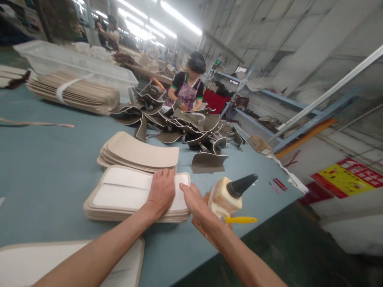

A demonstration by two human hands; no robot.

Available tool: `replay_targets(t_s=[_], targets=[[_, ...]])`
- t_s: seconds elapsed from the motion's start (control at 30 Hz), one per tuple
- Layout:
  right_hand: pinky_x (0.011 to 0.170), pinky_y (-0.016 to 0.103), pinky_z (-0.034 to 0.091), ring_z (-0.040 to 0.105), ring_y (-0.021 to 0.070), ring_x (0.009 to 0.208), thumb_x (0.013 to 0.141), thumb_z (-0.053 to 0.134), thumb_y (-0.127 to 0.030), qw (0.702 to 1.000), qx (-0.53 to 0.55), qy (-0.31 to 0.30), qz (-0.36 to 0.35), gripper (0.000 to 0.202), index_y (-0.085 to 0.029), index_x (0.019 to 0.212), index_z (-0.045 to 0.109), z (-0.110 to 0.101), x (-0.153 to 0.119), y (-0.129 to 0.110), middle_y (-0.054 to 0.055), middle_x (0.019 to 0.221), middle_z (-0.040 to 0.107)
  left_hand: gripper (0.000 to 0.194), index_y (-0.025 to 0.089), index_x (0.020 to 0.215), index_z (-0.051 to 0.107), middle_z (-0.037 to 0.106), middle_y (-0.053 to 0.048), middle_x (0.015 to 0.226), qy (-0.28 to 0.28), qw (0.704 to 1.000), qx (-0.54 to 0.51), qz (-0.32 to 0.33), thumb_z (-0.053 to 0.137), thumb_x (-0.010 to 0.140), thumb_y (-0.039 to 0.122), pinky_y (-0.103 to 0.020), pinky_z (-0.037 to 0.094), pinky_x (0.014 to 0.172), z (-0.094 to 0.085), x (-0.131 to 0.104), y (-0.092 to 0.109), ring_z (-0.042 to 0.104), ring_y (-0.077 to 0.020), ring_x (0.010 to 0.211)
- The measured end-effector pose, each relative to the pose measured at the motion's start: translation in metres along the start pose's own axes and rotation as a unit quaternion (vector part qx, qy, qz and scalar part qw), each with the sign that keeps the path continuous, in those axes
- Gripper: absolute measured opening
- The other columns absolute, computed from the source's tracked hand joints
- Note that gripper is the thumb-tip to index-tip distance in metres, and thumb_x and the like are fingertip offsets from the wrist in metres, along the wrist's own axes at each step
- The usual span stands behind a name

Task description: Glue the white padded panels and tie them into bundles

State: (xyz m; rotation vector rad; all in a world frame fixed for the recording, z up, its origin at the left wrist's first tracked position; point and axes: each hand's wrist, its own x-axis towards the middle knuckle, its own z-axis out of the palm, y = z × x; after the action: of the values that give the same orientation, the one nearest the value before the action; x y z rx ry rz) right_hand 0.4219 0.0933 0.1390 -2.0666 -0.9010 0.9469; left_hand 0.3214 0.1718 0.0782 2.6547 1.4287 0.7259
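Observation:
A stack of beige-edged panels [119, 195] with white facing sheets lies on the blue-green table before me. My left hand [163, 190] rests palm down on the top panel, near its right end, fingers lying close together against the surface. At the right edge my right hand [196, 203] grips the top panel, thumb on its upper face; the other fingers are mostly hidden behind the edge. Just behind lies a second stack of plain beige panels [140, 149]. Under my left forearm, another white-faced panel [128, 261] shows in part.
Right of my hands stand a glue-stained container with a black nozzle [242, 186] and a yellow-handled brush [241, 220]. Farther back are a heap of dark, white-edged pieces [209, 159], a strapped beige bundle [86, 93], a plastic bin [119, 73] and a seated co-worker [187, 89].

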Motion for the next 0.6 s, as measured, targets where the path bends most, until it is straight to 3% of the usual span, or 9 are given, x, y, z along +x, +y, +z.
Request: replay_targets(t_s=[0.13,0.37,0.47,0.6], targets=[[0.1,0.042,0.044,0.06,0.0302,0.118,0.088,0.048,-0.05,0.994,-0.104,0.018,0.024,0.03,-0.025,0.102,0.057,0.007,-0.01,-0.017,0.01,0.121,0.069,0.018,0.013,0.103,0.064,0.065,-0.016,0.104,-0.009,0.999,-0.035,-0.003,0.049,0.094,0.013,-0.045,0.042,0.089,0.001,-0.002,-0.005,0.055,-0.0324,0.1],[0.105,0.048,0.04,0.058,0.0344,0.124,0.089,0.048,-0.044,0.969,-0.245,0.017,0.008,0.031,-0.023,0.11,0.055,0.024,-0.013,-0.04,0.015,0.125,0.066,0.022,0.013,0.11,0.063,0.064,-0.017,0.109,-0.035,0.996,-0.079,-0.02,0.044,0.099,0.016,-0.045,0.041,0.089,-0.002,-0.007,-0.011,0.054,-0.0313,0.102],[0.105,0.046,0.04,0.058,0.0335,0.122,0.085,0.053,-0.046,0.974,-0.224,0.037,-0.004,0.028,-0.024,0.104,0.055,0.026,-0.007,-0.034,0.014,0.12,0.068,0.027,0.015,0.113,0.062,0.063,-0.016,0.113,-0.035,0.995,-0.089,-0.023,0.039,0.101,0.016,-0.045,0.04,0.093,-0.001,-0.008,-0.014,0.053,-0.031,0.106],[0.101,0.042,0.045,0.061,0.0291,0.112,0.086,0.049,-0.046,0.987,-0.148,0.068,0.005,0.022,-0.026,0.091,0.056,0.021,0.0,-0.007,0.009,0.11,0.071,0.024,0.013,0.107,0.064,0.065,-0.018,0.106,-0.017,0.996,-0.08,-0.02,0.043,0.096,0.011,-0.046,0.042,0.09,-0.002,-0.008,-0.009,0.055,-0.0309,0.1]])
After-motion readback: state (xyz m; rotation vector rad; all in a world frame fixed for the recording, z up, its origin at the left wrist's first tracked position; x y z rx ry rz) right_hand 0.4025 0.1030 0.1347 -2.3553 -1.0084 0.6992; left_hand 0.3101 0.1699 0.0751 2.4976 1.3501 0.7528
